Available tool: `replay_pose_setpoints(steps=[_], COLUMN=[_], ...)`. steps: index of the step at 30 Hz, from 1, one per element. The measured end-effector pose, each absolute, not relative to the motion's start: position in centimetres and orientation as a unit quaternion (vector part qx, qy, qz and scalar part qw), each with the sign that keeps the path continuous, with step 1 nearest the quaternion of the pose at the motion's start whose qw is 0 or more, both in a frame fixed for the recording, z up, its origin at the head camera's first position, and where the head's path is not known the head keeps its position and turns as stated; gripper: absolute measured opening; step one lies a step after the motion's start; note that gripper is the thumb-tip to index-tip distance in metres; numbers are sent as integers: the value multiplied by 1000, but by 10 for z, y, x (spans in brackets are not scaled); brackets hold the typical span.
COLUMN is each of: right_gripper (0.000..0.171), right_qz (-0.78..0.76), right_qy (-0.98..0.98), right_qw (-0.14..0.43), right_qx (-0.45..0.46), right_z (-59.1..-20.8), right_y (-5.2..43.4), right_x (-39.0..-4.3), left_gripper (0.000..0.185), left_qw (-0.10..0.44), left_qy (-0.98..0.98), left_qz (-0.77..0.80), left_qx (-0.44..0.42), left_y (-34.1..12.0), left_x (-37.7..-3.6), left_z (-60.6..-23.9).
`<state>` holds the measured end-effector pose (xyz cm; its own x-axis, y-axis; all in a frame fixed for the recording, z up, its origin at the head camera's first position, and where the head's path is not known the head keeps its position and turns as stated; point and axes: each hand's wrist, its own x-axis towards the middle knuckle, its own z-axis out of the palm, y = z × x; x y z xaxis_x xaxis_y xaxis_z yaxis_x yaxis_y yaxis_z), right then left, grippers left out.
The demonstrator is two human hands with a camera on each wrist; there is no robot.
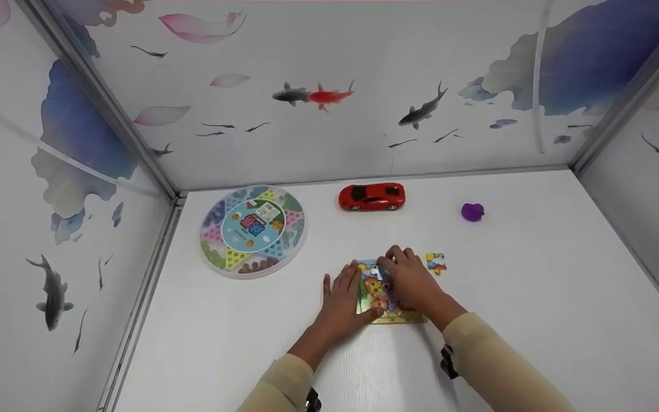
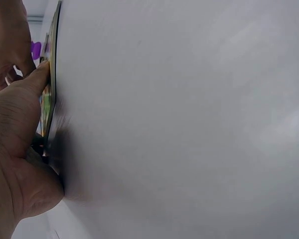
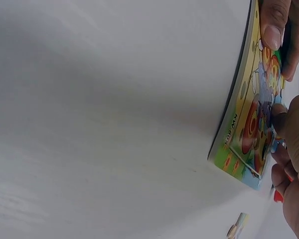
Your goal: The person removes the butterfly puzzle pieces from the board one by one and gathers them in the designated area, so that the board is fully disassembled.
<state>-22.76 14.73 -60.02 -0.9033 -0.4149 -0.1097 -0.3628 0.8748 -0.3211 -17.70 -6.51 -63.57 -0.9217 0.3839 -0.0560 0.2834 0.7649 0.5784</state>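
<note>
A small colourful jigsaw puzzle in a flat tray lies on the table, partly covered by both hands. My left hand rests along its left side, fingers extended, with the thumb lying over the near edge. Above the far part of the board, my right hand has its fingers bent down. In the right wrist view, its thumb and fingertips pinch a blue puzzle piece at the picture surface, mostly hidden by the fingers. One loose puzzle piece lies just right of the board.
A round Chinese checkers box sits at the back left of the white table. Near the back wall stands a red toy car. To its right is a small purple object. Printed walls enclose the table.
</note>
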Motion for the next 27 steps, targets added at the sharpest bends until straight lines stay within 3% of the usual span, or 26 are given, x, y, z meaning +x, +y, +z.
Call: replay_pose_setpoints(steps=[14, 27], right_gripper=[48, 47], right_qz=[-138, -113], right_qy=[959, 963], right_qw=[79, -22], right_qx=[-235, -245], right_z=[-605, -601], right_y=[151, 177], right_x=[-229, -229], left_gripper=[102, 104], left_qw=[82, 88], left_qy=[935, 934], left_qz=[294, 300], left_qx=[180, 171], left_y=[-64, -64], left_x=[-175, -175], left_z=[-633, -632])
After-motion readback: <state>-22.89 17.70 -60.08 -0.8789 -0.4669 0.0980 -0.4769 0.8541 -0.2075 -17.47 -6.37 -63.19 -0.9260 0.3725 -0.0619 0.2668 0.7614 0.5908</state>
